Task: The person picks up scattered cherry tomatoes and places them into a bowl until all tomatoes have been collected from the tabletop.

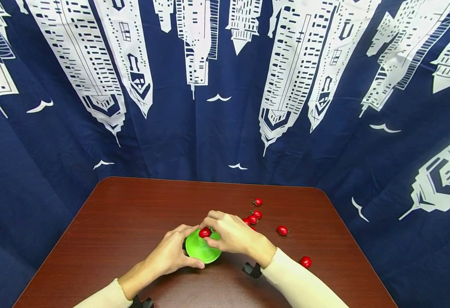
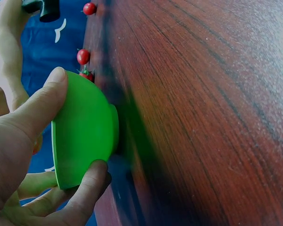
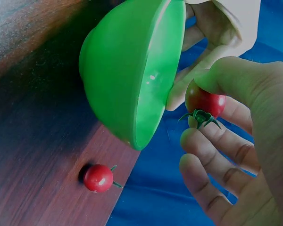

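Note:
A green bowl point(image 1: 203, 251) stands upright on the brown table. My left hand point(image 1: 172, 251) grips it from the left, thumb near its front rim and fingers round the far side; the left wrist view shows the bowl point(image 2: 85, 127) between thumb and fingers. Over the bowl's mouth, my right hand point(image 1: 228, 234) pinches a cherry tomato point(image 1: 204, 232) between thumb and fingers. In the right wrist view the held tomato point(image 3: 205, 101) has its green stem leaves on and sits just outside the rim.
Several cherry tomatoes lie right of the bowl: a group point(image 1: 253, 219) partly behind my right hand, one tomato point(image 1: 257, 202) farther back, one point(image 1: 282, 230) to the right and one point(image 1: 306, 262) beside my right sleeve. A blue curtain point(image 1: 217, 141) with white buildings hangs behind the table point(image 1: 151, 201).

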Tool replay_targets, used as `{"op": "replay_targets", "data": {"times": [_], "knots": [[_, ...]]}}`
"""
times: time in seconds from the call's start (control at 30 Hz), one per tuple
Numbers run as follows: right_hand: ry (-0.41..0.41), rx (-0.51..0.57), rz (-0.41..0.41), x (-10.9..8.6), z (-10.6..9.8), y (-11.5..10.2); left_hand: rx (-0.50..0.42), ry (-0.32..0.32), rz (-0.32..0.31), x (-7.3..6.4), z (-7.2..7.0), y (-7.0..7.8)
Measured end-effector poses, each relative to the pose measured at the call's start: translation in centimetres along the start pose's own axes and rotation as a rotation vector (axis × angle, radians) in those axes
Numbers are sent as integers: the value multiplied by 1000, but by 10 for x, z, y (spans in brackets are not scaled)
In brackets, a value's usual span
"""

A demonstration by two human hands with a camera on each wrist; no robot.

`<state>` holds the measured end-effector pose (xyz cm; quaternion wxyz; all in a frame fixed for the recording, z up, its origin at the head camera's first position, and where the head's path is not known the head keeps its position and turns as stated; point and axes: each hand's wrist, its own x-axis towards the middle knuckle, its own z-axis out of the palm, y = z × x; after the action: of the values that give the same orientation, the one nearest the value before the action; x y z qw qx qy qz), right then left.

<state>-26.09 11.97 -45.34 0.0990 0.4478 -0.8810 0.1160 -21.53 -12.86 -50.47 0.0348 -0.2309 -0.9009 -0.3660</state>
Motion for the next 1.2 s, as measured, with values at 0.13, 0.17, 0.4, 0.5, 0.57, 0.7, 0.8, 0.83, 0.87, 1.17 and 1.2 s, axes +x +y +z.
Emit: {"op": "replay_targets", "data": {"times": [0.13, 0.17, 0.4, 0.5, 0.57, 0.7, 0.8, 0.83, 0.87, 1.17, 1.2], "knots": [[10, -23, 1, 0, 2, -1, -3, 1, -2, 0, 0, 1], [11, -28, 6, 0, 2, -1, -3, 1, 0, 0, 0, 1], [9, -47, 26, -4, 1, 0, 4, -13, -17, 0, 0, 1], [22, -52, 26, -8, 1, 1, 6, -14, -20, 0, 0, 1], [32, -56, 23, -10, 1, 2, 9, -9, -11, 1, 0, 1], [50, -56, 19, -16, -1, 4, 10, -5, -3, 1, 1, 1], [60, -50, 21, -22, -4, 5, -2, -10, -2, 1, 1, 0], [63, -48, 25, -24, -5, 5, -7, -11, -3, 0, 1, 0], [65, -46, 29, -27, -6, 5, -11, -10, -3, 0, 1, 0], [95, -48, 91, -52, -11, 11, -1, 0, -9, 1, 2, 1], [98, -48, 94, -55, -11, 12, 1, 2, -10, 1, 2, 1]]}}
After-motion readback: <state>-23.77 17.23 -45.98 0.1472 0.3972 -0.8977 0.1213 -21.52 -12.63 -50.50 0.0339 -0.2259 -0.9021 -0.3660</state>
